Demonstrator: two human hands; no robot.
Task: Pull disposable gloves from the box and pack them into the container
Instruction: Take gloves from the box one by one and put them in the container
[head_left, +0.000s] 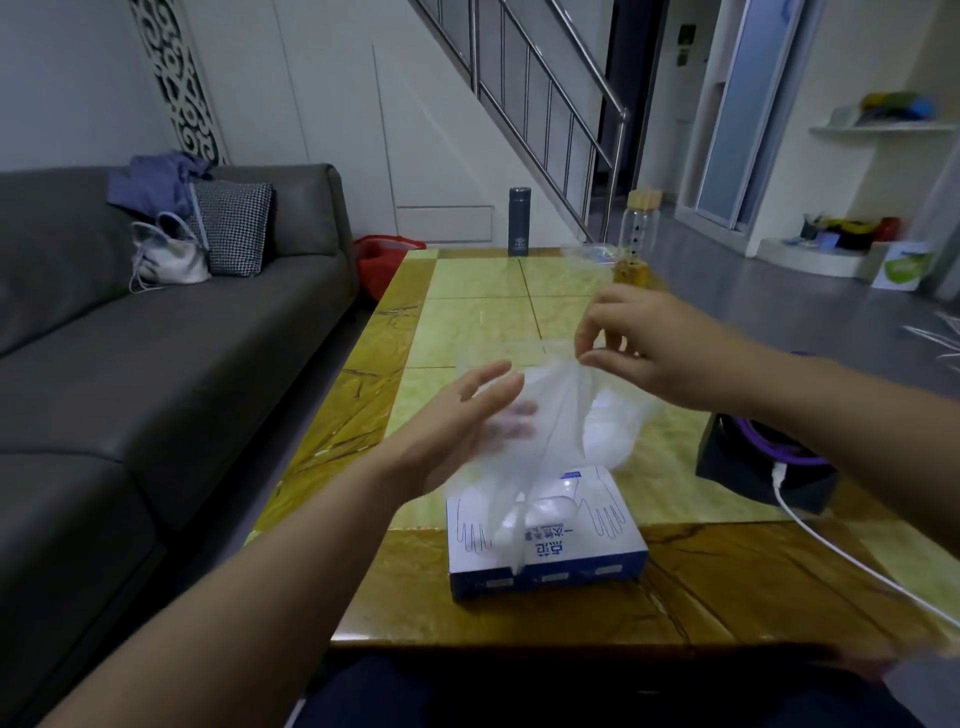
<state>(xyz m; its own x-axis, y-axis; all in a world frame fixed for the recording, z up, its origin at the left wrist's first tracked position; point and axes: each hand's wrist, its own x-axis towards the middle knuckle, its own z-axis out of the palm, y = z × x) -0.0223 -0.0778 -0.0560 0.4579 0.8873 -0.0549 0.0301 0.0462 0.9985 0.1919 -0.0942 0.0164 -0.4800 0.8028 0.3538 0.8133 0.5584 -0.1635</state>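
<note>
Presently: one glove half-drawn from its box

1. Table (470, 322): yellow-green tiles in a brown marbled border. Its near edge lies over the person's dark-clad lap.
2. Glove box (587, 545): blue and white, lying flat near that edge with its slot upward.
3. Glove (558, 410): clear film rising from the slot as a stretched sheet, with its lower end inside the box.
4. Left hand (457, 421): fingers straight and slightly spread, laid against the left side of the film and gripping nothing. The fingertips blur behind the film.
5. Right hand (641, 345): higher and farther out. Thumb and forefinger pinch the glove's top edge, and the other fingers are loosely curled.
6. Container (519, 345): clear-walled, just behind the glove box. The stretched glove stands in front and screens most of it. A pale crumpled mass shows inside, and the outline is faint.
7. Black box (727, 457): to the right, under the right forearm, with a purple ring-shaped item inside. A white cable (831, 540) runs from it toward the near right edge.
8. Far end of the table: a dark flask (518, 221) and a glass bottle (641, 228) with a pale wooden lid, set apart.
9. Left of the table: a grey sofa (156, 353) carrying a checked cushion (234, 228), a white bag (166, 260) and blue cloth (156, 182).
10. On the floor at the sofa's end: a red bag (384, 260).
11. Beyond: a stair rail (545, 104).
</note>
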